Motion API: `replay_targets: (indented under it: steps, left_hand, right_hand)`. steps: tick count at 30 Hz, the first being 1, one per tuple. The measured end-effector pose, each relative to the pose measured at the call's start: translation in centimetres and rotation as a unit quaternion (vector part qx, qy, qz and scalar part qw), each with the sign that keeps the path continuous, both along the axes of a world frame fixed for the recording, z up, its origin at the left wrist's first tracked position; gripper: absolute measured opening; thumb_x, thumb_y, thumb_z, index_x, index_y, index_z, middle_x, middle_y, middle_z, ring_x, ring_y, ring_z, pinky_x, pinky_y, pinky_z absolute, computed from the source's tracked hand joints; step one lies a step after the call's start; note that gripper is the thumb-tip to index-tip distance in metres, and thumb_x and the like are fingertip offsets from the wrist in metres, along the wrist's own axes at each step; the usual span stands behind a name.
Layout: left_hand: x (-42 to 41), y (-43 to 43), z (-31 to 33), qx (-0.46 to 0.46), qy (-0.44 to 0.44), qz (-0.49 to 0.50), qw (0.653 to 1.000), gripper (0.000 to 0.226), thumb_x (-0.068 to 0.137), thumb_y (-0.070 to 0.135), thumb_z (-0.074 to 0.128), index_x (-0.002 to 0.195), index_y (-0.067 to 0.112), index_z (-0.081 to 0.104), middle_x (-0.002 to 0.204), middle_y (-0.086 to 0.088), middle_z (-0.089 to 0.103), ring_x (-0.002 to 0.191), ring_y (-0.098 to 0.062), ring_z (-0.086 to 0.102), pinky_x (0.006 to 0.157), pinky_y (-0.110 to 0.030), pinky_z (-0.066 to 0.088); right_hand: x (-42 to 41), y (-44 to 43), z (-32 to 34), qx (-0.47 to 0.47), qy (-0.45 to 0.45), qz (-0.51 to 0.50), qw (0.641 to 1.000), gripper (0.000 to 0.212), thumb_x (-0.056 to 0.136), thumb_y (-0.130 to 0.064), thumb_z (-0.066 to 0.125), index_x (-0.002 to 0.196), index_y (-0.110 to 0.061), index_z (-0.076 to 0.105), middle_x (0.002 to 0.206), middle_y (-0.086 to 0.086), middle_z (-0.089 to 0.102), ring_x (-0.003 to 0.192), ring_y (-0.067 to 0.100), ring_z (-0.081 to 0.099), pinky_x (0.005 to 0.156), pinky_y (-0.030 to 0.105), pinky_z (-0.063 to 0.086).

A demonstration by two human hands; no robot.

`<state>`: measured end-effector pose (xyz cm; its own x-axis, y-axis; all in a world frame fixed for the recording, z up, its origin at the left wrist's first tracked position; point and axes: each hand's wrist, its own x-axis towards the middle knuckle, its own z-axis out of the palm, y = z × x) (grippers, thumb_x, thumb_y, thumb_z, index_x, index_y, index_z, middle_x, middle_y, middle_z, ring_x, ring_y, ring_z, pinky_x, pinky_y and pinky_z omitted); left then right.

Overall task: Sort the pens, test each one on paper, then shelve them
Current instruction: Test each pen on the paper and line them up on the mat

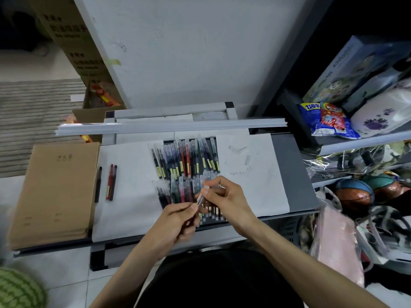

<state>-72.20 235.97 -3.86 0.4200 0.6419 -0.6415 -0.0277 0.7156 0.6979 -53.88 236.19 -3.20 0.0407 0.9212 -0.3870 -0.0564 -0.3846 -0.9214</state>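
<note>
Grey table (293,174), paper (131,174), pens (186,158) (two rows), cardboard (60,192)

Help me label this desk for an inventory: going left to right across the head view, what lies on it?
Flat brown cardboard box → lone black pen → pair of pens → heap of capped pens → scribbled test paper.

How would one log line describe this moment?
left hand: grips pen barrel | right hand: pinches its upper end | pen pile: mid-table beneath hands | three pens: apart on left sheet | right sheet: faint scribbles
</note>
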Motion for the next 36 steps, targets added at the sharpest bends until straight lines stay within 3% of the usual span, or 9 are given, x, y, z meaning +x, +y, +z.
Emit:
replay_targets:
  steps: [3, 5, 7, 11, 15, 19, 25, 32, 36]
  left_hand:
    - [0.2, 0.6, -0.5, 0.126, 0.175, -0.038, 0.976, 0.033, 0.109, 0.026, 0.053, 0.094, 0.02, 0.082, 0.068, -0.001, 0.063, 0.062, -0.012, 0.054, 0.058, -0.023, 0.044]
    - [-0.2, 1.5, -0.9, 0.196, 0.261, -0.057, 0.943, 0.028, 0.108, 0.032, 0.054, 0.098, 0.03, 0.08, 0.066, 0.0, 0.065, 0.055, -0.004, 0.052, 0.058, -0.018, 0.042]
    - [-0.8, 2.7, -1.3, 0.218, 0.294, -0.047, 0.93, 0.025, 0.108, 0.031, 0.056, 0.099, 0.024, 0.078, 0.058, 0.005, 0.057, 0.046, -0.002, 0.044, 0.05, -0.016, 0.036]
    - [-3.1, 5.8, -2.6, 0.233, 0.376, 0.017, 0.897, 0.028, 0.107, 0.03, 0.059, 0.103, 0.009, 0.077, 0.063, 0.013, 0.06, 0.059, -0.009, 0.052, 0.057, -0.026, 0.039]
    - [-5.4, 9.6, -4.0, 0.219, 0.438, 0.06, 0.87, 0.025, 0.104, 0.022, 0.063, 0.111, 0.002, 0.076, 0.102, -0.015, 0.076, 0.101, -0.033, 0.068, 0.083, -0.037, 0.048]
    - [-6.6, 13.2, -4.9, 0.206, 0.453, 0.09, 0.863, 0.032, 0.101, 0.025, 0.068, 0.123, 0.003, 0.073, 0.114, -0.015, 0.076, 0.111, -0.031, 0.069, 0.093, -0.033, 0.049]
    - [-6.0, 17.1, -6.1, 0.204, 0.455, 0.083, 0.863, 0.027, 0.093, 0.028, 0.077, 0.111, 0.007, 0.076, 0.09, -0.014, 0.078, 0.085, -0.029, 0.076, 0.088, -0.044, 0.061]
    - [-4.9, 17.6, -6.9, 0.198, 0.461, 0.081, 0.862, 0.025, 0.086, 0.03, 0.082, 0.101, 0.013, 0.072, 0.092, -0.012, 0.075, 0.075, -0.028, 0.076, 0.082, -0.045, 0.063]
    - [-4.9, 17.4, -6.8, 0.198, 0.449, 0.086, 0.867, 0.023, 0.085, 0.033, 0.085, 0.094, 0.016, 0.073, 0.085, -0.011, 0.077, 0.079, -0.027, 0.077, 0.081, -0.042, 0.063]
  right_hand:
    - [0.9, 1.1, -1.2, -0.001, -0.087, 0.041, 0.995, 0.013, 0.099, -0.019, 0.07, 0.109, -0.022, 0.078, 0.092, 0.003, 0.078, 0.089, 0.017, 0.073, 0.087, 0.03, 0.057]
    - [1.9, 1.8, -2.2, -0.002, -0.162, 0.063, 0.985, 0.017, 0.1, -0.023, 0.067, 0.109, -0.033, 0.079, 0.097, -0.011, 0.077, 0.092, 0.007, 0.07, 0.09, 0.025, 0.055]
    - [3.4, 2.6, -3.2, -0.008, -0.26, 0.071, 0.963, 0.017, 0.101, -0.027, 0.065, 0.112, -0.033, 0.076, 0.107, -0.017, 0.074, 0.096, 0.002, 0.067, 0.091, 0.024, 0.053]
    - [7.7, 4.2, -5.6, -0.008, -0.452, 0.056, 0.89, 0.033, 0.096, -0.023, 0.063, 0.128, -0.021, 0.067, 0.134, 0.003, 0.062, 0.117, 0.021, 0.06, 0.094, 0.036, 0.052]
    - [10.9, 6.0, -6.3, -0.037, -0.555, 0.054, 0.829, 0.049, 0.093, -0.02, 0.063, 0.142, -0.018, 0.057, 0.154, 0.012, 0.038, 0.133, 0.036, 0.044, 0.102, 0.052, 0.05]
    - [12.2, 7.0, -6.8, -0.043, -0.567, 0.069, 0.82, 0.051, 0.095, -0.015, 0.059, 0.146, -0.018, 0.053, 0.156, 0.015, 0.037, 0.134, 0.039, 0.042, 0.105, 0.051, 0.048]
    - [12.0, 7.1, -7.5, -0.022, -0.605, 0.08, 0.792, 0.034, 0.099, -0.015, 0.056, 0.131, -0.01, 0.064, 0.135, 0.014, 0.057, 0.12, 0.035, 0.053, 0.092, 0.048, 0.053]
    - [12.4, 6.5, -8.1, -0.013, -0.566, 0.061, 0.822, 0.027, 0.097, 0.003, 0.052, 0.116, -0.003, 0.07, 0.12, 0.014, 0.06, 0.092, 0.035, 0.064, 0.071, 0.036, 0.054]
    - [12.2, 6.5, -7.6, -0.014, -0.516, 0.043, 0.855, 0.036, 0.095, 0.002, 0.058, 0.129, -0.007, 0.065, 0.118, 0.01, 0.064, 0.096, 0.028, 0.065, 0.081, 0.031, 0.049]
